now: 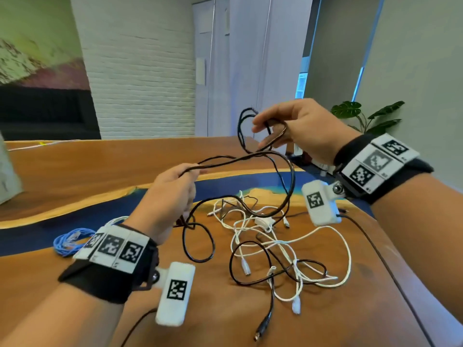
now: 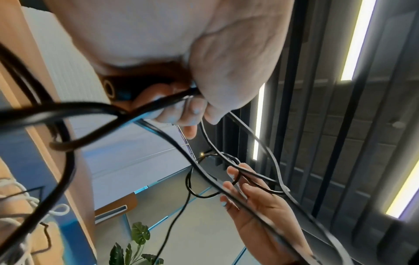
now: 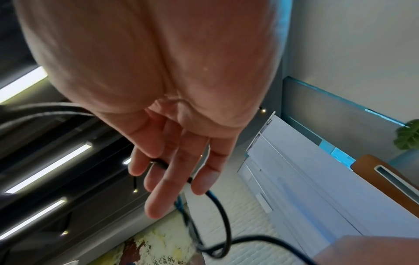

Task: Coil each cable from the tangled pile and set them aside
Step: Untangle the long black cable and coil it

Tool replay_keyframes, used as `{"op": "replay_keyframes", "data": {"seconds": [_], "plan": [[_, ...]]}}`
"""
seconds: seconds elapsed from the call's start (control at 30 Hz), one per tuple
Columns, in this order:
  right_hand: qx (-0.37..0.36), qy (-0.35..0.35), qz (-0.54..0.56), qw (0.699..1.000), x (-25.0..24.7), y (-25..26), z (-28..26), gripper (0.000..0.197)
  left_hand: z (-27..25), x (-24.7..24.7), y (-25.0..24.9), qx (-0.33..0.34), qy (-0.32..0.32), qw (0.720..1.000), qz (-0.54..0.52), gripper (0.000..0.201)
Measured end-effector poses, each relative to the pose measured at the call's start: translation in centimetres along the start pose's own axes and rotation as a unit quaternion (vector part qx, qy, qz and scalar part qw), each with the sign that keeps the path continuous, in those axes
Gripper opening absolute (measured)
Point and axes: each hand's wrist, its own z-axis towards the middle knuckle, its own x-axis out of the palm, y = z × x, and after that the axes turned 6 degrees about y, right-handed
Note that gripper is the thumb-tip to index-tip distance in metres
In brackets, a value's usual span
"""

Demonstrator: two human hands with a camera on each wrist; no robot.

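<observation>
A long black cable stretches between both hands above the table. My left hand pinches a doubled stretch of it between thumb and fingers; the left wrist view shows that grip close up on the cable. Higher and to the right, my right hand holds several loops of the same cable, with strands passing between its nearly straight fingers. The cable hangs below them. From there it drops into the tangled pile of white and black cables on the table.
A coiled blue cable lies on the table at the left, beside my left wrist. The wooden table has a blue band across it. A potted plant stands beyond the table's right side.
</observation>
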Motion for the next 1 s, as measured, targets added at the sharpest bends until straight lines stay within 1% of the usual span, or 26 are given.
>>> {"op": "replay_keyframes", "data": {"seconds": [0.07,0.17,0.23,0.27,0.33,0.4,0.43,0.47,0.5,0.53,0.57,0.6,0.63,0.67,0.7,0.73,0.8,0.87,0.9,0.93,1.0], "plan": [[-0.017,0.042,-0.004,0.999,0.3,0.7,-0.5,0.039,0.0,1.0,-1.0,0.039,0.004,0.999,0.000,0.028],[-0.015,0.104,0.004,0.994,1.5,1.5,-1.0,0.026,-0.2,2.7,-2.8,0.121,0.037,0.991,0.051,0.030],[-0.011,0.141,-0.001,0.990,2.6,1.6,-1.6,0.017,0.0,3.4,-3.4,0.138,0.058,0.982,0.115,0.034],[-0.013,0.150,-0.003,0.989,2.9,1.5,-1.9,0.016,0.1,3.5,-3.5,0.135,0.055,0.977,0.156,0.029],[-0.015,0.131,0.022,0.991,3.2,1.0,-2.5,0.025,0.0,3.2,-3.6,0.123,0.041,0.967,0.219,0.008],[-0.015,0.071,0.110,0.991,3.0,-0.3,-2.5,0.039,-0.1,2.5,-3.5,0.092,0.010,0.963,0.255,0.019],[-0.010,0.043,0.134,0.990,2.9,-1.3,-2.3,0.044,0.0,2.1,-3.5,0.081,-0.005,0.965,0.250,0.020],[0.008,0.031,0.126,0.991,2.8,-2.8,-2.1,0.048,-0.1,1.7,-3.7,0.077,-0.011,0.968,0.238,0.021],[0.039,0.044,0.084,0.995,3.1,-4.4,-1.9,0.049,-0.2,1.4,-4.0,0.071,-0.012,0.975,0.212,0.021],[0.077,0.087,0.008,0.993,3.6,-6.1,-1.9,0.051,-0.1,1.0,-4.2,0.064,-0.011,0.982,0.180,0.021],[0.116,0.147,-0.076,0.979,4.3,-7.8,-2.0,0.051,-0.2,0.7,-4.7,0.060,-0.007,0.986,0.153,0.022],[0.149,0.208,-0.145,0.956,5.0,-9.5,-2.0,0.047,-0.2,0.4,-5.3,0.063,-0.008,0.989,0.136,0.022],[0.176,0.253,-0.187,0.933,5.5,-10.8,-2.0,0.034,-0.2,0.0,-5.8,0.069,-0.013,0.989,0.130,0.023],[0.198,0.270,-0.202,0.920,5.8,-11.8,-2.0,0.023,-0.1,-0.3,-6.3,0.075,-0.023,0.989,0.128,0.024],[0.217,0.257,-0.202,0.920,5.6,-12.2,-1.9,0.019,0.0,-0.8,-6.6,0.082,-0.033,0.987,0.134,0.025],[0.224,0.219,-0.194,0.930,5.0,-12.8,-1.4,0.021,0.2,-1.3,-6.8,0.087,-0.041,0.985,0.142,0.026],[0.213,0.100,-0.160,0.959,2.8,-12.5,-0.4,0.021,0.5,-2.2,-6.7,0.085,-0.049,0.980,0.172,0.026],[0.166,-0.036,-0.072,0.983,0.4,-10.7,0.8,0.018,0.6,-2.5,-6.5,0.072,-0.046,0.974,0.211,0.022],[0.137,-0.088,-0.025,0.986,-0.6,-9.4,1.2,0.012,0.6,-2.4,-6.3,0.063,-0.043,0.970,0.231,0.021],[0.104,-0.129,0.005,0.986,-1.5,-8.0,1.8,0.010,0.6,-2.1,-6.1,0.056,-0.040,0.966,0.251,0.021],[0.029,-0.187,0.017,0.982,-2.9,-5.2,2.6,0.021,0.7,-1.4,-5.7,0.047,-0.025,0.962,0.268,0.020]]}}
